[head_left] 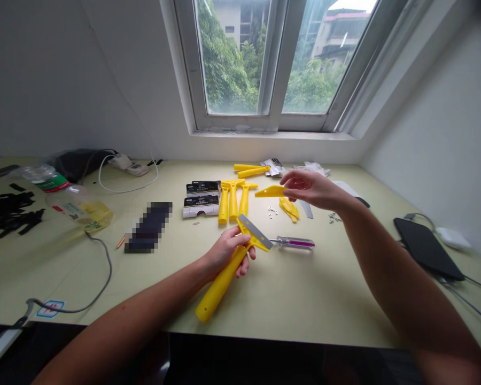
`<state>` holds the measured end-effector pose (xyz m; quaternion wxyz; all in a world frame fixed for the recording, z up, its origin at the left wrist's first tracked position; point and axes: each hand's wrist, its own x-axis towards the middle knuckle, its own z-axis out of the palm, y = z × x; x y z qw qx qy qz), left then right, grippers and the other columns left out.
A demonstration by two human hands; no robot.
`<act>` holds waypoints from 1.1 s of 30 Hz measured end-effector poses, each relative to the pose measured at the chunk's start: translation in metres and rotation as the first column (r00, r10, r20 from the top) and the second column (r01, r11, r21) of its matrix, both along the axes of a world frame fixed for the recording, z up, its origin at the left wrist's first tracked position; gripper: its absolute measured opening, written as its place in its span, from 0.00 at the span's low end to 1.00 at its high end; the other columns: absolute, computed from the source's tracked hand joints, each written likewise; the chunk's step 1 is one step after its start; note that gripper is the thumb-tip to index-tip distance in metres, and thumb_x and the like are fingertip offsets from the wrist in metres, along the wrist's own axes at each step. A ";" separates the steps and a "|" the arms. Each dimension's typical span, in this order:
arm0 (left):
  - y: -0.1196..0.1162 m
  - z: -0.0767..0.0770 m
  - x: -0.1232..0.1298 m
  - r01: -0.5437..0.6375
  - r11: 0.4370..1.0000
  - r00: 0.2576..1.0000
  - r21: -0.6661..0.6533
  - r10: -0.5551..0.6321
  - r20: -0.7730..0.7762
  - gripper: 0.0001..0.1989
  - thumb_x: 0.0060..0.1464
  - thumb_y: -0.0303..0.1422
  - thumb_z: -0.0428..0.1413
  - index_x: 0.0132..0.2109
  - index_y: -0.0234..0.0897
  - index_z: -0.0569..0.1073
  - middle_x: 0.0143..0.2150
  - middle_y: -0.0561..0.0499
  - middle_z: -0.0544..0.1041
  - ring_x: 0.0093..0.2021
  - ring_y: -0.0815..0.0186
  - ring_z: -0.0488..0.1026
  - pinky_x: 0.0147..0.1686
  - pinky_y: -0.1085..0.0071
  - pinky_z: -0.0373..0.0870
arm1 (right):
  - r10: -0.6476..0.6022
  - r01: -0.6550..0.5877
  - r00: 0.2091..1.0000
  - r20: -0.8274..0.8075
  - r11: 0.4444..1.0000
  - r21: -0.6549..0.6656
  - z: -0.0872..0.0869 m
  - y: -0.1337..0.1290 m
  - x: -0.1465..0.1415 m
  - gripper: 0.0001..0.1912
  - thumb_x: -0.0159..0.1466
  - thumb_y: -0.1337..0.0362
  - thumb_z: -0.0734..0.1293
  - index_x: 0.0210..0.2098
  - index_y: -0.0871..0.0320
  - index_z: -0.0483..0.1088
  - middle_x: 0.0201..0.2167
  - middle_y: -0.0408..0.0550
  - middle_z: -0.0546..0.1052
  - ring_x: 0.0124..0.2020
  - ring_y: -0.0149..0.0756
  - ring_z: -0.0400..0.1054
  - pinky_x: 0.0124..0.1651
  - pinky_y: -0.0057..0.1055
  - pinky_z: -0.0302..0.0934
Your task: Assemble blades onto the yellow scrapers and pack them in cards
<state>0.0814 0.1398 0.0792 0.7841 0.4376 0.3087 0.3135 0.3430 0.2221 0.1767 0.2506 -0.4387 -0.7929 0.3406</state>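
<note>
My left hand (228,251) is shut around the handle of a yellow plastic scraper (226,278), whose wide head carries a metal blade (255,231). Above it, my right hand (310,190) pinches a flat yellow plastic piece (270,191) at one end. Below that piece lie another yellow plastic part (289,209) and a small group of screws (272,212). Several yellow scrapers (233,199) lie on the table to the left of them. A screwdriver with a clear and purple handle (294,243) rests just right of the scraper head.
Black-and-white blade packs (201,198) and a pixelated dark object (148,227) lie left of the scrapers. A plastic bottle (80,208) and black strips (10,214) are further left. A black tablet (427,248) sits at right. The table's front edge (208,332) runs below my arms.
</note>
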 end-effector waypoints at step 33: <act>-0.005 0.003 0.002 0.017 0.998 0.992 -0.058 -0.024 -0.125 0.17 0.57 0.47 0.52 0.40 0.35 0.65 0.19 0.55 0.69 0.13 0.70 0.66 0.10 0.78 0.61 | 0.246 -0.253 0.966 -0.075 0.961 -0.111 -0.023 -0.027 -0.061 0.16 0.61 0.56 0.66 0.45 0.58 0.71 0.36 0.48 0.76 0.35 0.33 0.69 0.38 0.30 0.65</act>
